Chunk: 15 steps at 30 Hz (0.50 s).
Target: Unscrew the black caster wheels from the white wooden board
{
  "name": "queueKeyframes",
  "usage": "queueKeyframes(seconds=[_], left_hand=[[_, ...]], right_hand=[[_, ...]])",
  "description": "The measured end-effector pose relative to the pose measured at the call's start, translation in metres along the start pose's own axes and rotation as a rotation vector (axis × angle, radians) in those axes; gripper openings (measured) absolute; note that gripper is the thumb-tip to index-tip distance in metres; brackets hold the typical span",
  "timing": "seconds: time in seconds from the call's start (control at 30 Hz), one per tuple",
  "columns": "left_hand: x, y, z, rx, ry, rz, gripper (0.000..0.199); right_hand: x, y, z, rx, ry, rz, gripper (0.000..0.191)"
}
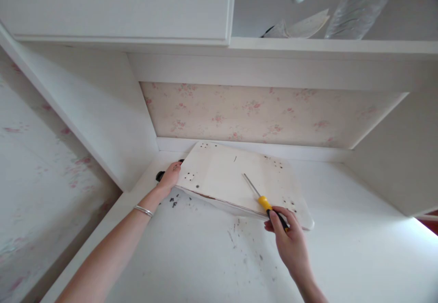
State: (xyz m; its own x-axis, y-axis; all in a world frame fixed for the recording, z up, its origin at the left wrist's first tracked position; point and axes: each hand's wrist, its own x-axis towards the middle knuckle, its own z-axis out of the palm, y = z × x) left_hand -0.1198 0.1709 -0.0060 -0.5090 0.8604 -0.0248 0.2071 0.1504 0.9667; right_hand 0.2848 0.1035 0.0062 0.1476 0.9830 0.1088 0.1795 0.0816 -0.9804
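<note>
My right hand (289, 237) is closed around the black and yellow handle of a screwdriver (264, 202). Its metal shaft points up and left over a white board (229, 170) with rounded corners and groups of small holes near its corners. The board's left end is in the grip of my left hand (168, 180), with a bracelet (143, 211) on that wrist. Black parts (160, 175) stick out beside the left fingers; their kind I cannot make out. A thin dark piece (235, 159) lies on the board. The board's near edge looks raised, and its underside is hidden.
Small dark pieces, perhaps screws (174, 201), and dark debris (261, 257) are scattered on the white surface (191, 266). White side panels (92, 111) flank it. Overhead runs a shelf (328, 45) bearing a clear plastic bottle (362, 6) and papers (304, 25), beside a cabinet door (119, 15).
</note>
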Motion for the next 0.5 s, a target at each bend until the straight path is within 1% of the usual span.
queueKeyframes(seconds=[0.1,0.17,0.3,0.37,0.5], left_hand=[[-0.002,0.003,-0.003,0.019,0.014,-0.006,0.033],[-0.005,0.003,-0.004,0.032,0.022,-0.008,0.033],[-0.015,0.003,-0.011,0.054,0.019,-0.008,0.033],[-0.019,0.002,-0.016,0.063,0.016,-0.009,0.033],[-0.021,0.003,-0.022,0.103,0.058,-0.017,0.033]], right_hand=[[-0.001,0.002,0.005,-0.044,0.014,-0.028,0.038],[-0.001,0.002,0.005,-0.032,0.011,-0.023,0.038],[-0.003,0.000,0.002,0.008,-0.047,-0.008,0.041],[-0.004,-0.002,0.002,-0.028,-0.075,-0.006,0.042],[-0.010,-0.006,0.008,-0.130,-0.157,-0.093,0.043]])
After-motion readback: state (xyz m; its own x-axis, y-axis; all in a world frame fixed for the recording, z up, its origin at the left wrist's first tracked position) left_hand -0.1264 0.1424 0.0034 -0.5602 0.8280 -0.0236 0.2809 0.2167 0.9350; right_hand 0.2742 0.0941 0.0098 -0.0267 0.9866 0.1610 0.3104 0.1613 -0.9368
